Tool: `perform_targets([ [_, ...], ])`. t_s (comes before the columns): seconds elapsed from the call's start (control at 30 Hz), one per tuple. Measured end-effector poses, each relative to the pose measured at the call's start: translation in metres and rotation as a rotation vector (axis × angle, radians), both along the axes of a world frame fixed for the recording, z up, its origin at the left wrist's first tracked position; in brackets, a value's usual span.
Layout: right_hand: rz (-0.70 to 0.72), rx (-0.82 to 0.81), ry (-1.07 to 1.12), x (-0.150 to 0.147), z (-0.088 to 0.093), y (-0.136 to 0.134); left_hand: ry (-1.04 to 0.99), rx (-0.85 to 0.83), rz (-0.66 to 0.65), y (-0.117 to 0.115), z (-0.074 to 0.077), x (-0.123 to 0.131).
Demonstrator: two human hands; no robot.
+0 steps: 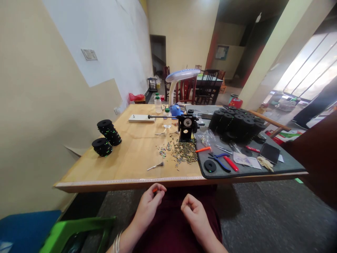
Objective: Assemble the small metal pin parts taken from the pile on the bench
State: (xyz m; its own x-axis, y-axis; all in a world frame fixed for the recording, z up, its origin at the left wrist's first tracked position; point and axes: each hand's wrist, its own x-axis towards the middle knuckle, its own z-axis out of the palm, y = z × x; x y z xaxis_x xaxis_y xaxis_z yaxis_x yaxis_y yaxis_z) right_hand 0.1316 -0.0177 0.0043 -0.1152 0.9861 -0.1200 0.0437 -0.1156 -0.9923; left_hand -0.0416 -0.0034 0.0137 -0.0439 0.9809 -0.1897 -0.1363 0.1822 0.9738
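My left hand (151, 201) is closed in front of the table edge, with a small orange piece (155, 190) showing between its fingers; its kind is hidden. To its right, apart from it, my right hand (195, 214) is pinched, and whatever it may hold cannot be made out. Beyond the hands, a small brush (155, 166) lies on the wooden table (126, 158). Many tiny dark and coloured pieces (184, 151) are scattered in front of a black hand-crank device with a dial (186, 128) and a long rod.
Black foam spools (107, 131) stand stacked at the left, more spools (234, 121) at the right. On the grey mat (210, 173) lie pliers (221, 161), an orange-handled tool (203, 149), tweezers (223, 149) and a banknote (246, 160). A desk lamp (181, 75) rises behind. A green stool (58, 233) is lower left.
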Motion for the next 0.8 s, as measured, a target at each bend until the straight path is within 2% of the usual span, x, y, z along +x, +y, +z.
perform_targets([
  [0.13, -0.037, -0.095, 0.127, 0.001, -0.002, -0.002, 0.018, -0.028, -0.139, -0.003, 0.003, -0.006],
  [0.3, -0.036, -0.057, 0.102, 0.000, -0.001, -0.003, 0.029, -0.070, -0.287, -0.007, 0.002, 0.001],
  [0.47, 0.035, -0.046, 0.073, -0.001, -0.002, -0.003, 0.005, -0.096, -0.272, -0.004, 0.003, 0.013],
  [0.67, 0.125, -0.063, 0.073, 0.001, -0.001, -0.003, 0.086, 0.004, -0.245, 0.000, 0.005, 0.013],
  [0.8, 0.166, -0.121, 0.165, 0.004, 0.005, 0.004, 0.170, 0.074, -0.259, -0.003, 0.009, 0.012],
])
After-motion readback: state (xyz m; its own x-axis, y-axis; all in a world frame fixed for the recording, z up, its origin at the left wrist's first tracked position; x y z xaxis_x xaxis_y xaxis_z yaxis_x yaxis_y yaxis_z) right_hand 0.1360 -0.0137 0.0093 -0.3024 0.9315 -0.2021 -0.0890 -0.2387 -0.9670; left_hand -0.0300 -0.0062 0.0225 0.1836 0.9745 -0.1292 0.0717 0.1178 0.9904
